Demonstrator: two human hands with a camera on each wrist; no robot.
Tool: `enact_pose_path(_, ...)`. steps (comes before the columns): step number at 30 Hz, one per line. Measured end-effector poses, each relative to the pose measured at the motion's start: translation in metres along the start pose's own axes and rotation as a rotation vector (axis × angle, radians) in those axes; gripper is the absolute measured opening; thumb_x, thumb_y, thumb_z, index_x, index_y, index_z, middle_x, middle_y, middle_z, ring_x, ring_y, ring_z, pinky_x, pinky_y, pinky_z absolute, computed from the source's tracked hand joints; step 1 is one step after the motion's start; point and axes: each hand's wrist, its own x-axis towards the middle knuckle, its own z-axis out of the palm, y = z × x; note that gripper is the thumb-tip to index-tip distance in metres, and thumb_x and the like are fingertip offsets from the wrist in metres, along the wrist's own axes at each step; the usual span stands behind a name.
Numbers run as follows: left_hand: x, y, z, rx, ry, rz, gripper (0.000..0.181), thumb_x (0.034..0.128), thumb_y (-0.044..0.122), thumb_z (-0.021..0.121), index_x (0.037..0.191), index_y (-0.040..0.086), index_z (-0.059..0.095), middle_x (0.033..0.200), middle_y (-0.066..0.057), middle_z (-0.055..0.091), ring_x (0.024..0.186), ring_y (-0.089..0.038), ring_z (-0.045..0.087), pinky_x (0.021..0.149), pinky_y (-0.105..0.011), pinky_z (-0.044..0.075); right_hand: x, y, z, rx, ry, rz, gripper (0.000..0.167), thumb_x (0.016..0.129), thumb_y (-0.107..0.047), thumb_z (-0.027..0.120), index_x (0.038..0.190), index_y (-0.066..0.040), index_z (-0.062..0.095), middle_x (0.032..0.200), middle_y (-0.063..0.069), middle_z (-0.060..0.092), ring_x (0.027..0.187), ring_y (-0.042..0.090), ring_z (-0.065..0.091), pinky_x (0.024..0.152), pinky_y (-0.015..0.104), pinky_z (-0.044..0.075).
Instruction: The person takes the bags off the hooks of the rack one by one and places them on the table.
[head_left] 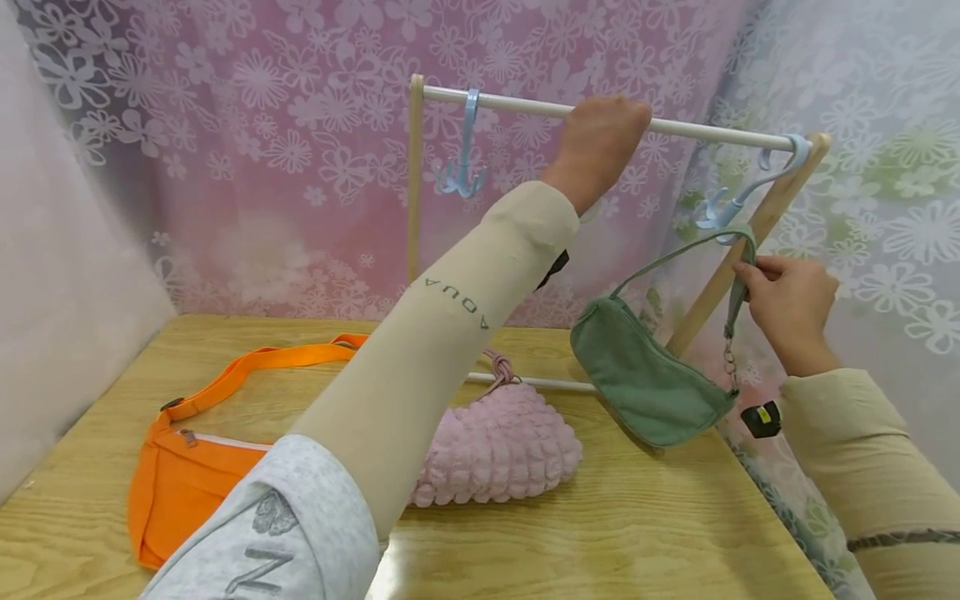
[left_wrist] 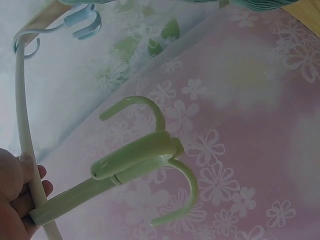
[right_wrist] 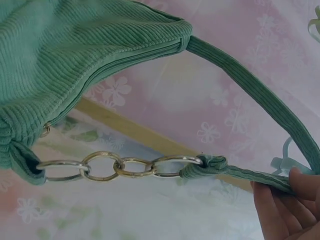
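My right hand (head_left: pixel 795 308) pinches the strap of a green corduroy shoulder bag (head_left: pixel 652 375), which hangs tilted in the air with a chain (right_wrist: pixel 132 167) linking strap and body. The strap's top lies at the blue hook (head_left: pixel 723 212) on the rack's right end; whether the hook bears it cannot be told. With its fingers curled round the white rail (head_left: pixel 510 102), my left hand (head_left: pixel 603 146) grips the rack from above. Beside those fingers in the left wrist view, a pale green hook (left_wrist: pixel 130 162) hangs from the rail.
Another blue hook (head_left: pixel 465 150) hangs at the rail's left end. On the wooden table (head_left: pixel 637 533) lie an orange bag (head_left: pixel 187 492) and a pink puffy bag (head_left: pixel 510 446), both partly behind my left arm. Wooden posts (head_left: pixel 415 183) hold up the rail. Flowered curtains surround the table.
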Motion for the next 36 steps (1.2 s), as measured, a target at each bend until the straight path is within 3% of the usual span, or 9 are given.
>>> enact_pose_path(3,0.000,0.001,0.001,-0.012,0.005,-0.007,0.033,0.1015,0.018,0.052,0.134,0.019,0.060,0.122,0.002,0.067,0.103,-0.014,0.066,0.084,-0.022,0.053,0.000,-0.001,-0.001,0.016,-0.026,0.021,0.040,0.096,-0.027,0.062,0.117,0.006,0.067,0.097,0.022,0.067,0.041,-0.023,0.040,0.052,0.001,0.032)
enact_pose_path(6,0.000,0.001,0.001,-0.019,0.010,-0.013,0.032,0.1017,0.018,0.052,0.133,0.019,0.060,0.122,0.003,0.067,0.102,-0.014,0.066,0.083,-0.022,0.053,0.002,-0.003,-0.004,0.065,-0.077,0.059,0.044,0.096,-0.030,0.060,0.120,0.007,0.065,0.069,-0.009,0.071,0.043,-0.021,0.045,0.050,0.002,0.037)
enact_pose_path(8,0.000,0.001,0.001,-0.027,0.012,-0.013,0.032,0.1019,0.018,0.051,0.133,0.019,0.060,0.122,0.003,0.067,0.101,-0.013,0.066,0.083,-0.021,0.053,0.004,-0.006,-0.007,0.103,-0.119,0.098,0.049,0.096,-0.034,0.059,0.123,0.007,0.063,0.054,-0.031,0.057,0.045,-0.019,0.049,0.051,0.002,0.039)
enact_pose_path(10,0.000,0.001,0.000,-0.038,0.012,-0.019,0.032,0.1021,0.019,0.051,0.133,0.020,0.060,0.123,0.004,0.066,0.102,-0.013,0.066,0.083,-0.021,0.053,0.007,-0.009,-0.011,0.160,-0.153,0.136,0.054,0.096,-0.036,0.059,0.126,0.008,0.060,0.049,-0.042,0.041,0.047,-0.016,0.053,0.051,0.004,0.042)
enact_pose_path(14,0.001,0.002,0.000,-0.041,0.010,-0.037,0.032,0.1022,0.019,0.051,0.133,0.021,0.060,0.124,0.004,0.066,0.103,-0.013,0.065,0.083,-0.021,0.053,0.012,-0.016,-0.016,0.225,-0.191,0.174,0.059,0.094,-0.038,0.061,0.129,0.009,0.057,0.050,-0.038,0.048,0.051,-0.013,0.057,0.054,0.006,0.046)
enact_pose_path(18,0.001,0.002,0.000,-0.042,0.009,-0.046,0.032,0.1021,0.019,0.051,0.132,0.022,0.061,0.124,0.004,0.066,0.104,-0.014,0.065,0.083,-0.022,0.053,0.015,-0.020,-0.019,0.255,-0.188,0.177,0.047,0.092,-0.037,0.065,0.123,-0.001,0.065,0.052,-0.034,0.053,0.052,-0.010,0.060,0.053,0.008,0.048)
enact_pose_path(24,0.001,0.001,0.002,-0.039,0.004,-0.049,0.032,0.1022,0.018,0.050,0.132,0.021,0.061,0.124,0.004,0.066,0.106,-0.014,0.064,0.086,-0.022,0.052,0.018,-0.026,-0.020,0.331,-0.203,0.214,0.055,0.091,-0.031,0.066,0.129,0.007,0.056,0.055,-0.031,0.056,0.055,-0.008,0.062,0.056,0.012,0.051)
enact_pose_path(25,0.001,0.001,0.002,-0.036,0.007,-0.048,0.032,0.1023,0.018,0.050,0.132,0.021,0.061,0.124,0.004,0.066,0.106,-0.014,0.065,0.086,-0.022,0.052,0.019,-0.027,-0.020,0.324,-0.213,0.216,0.058,0.092,-0.031,0.065,0.129,0.012,0.053,0.055,-0.031,0.055,0.055,-0.009,0.062,0.057,0.012,0.052)
enact_pose_path(36,-0.003,0.002,0.002,-0.052,0.023,-0.050,0.032,0.1019,0.018,0.051,0.132,0.020,0.060,0.125,0.003,0.065,0.108,-0.013,0.064,0.088,-0.021,0.051,0.021,-0.033,-0.027,0.182,-0.285,0.185,0.049,0.099,-0.026,0.054,0.135,0.007,0.051,0.063,-0.032,0.050,0.053,-0.013,0.057,0.056,0.010,0.050)
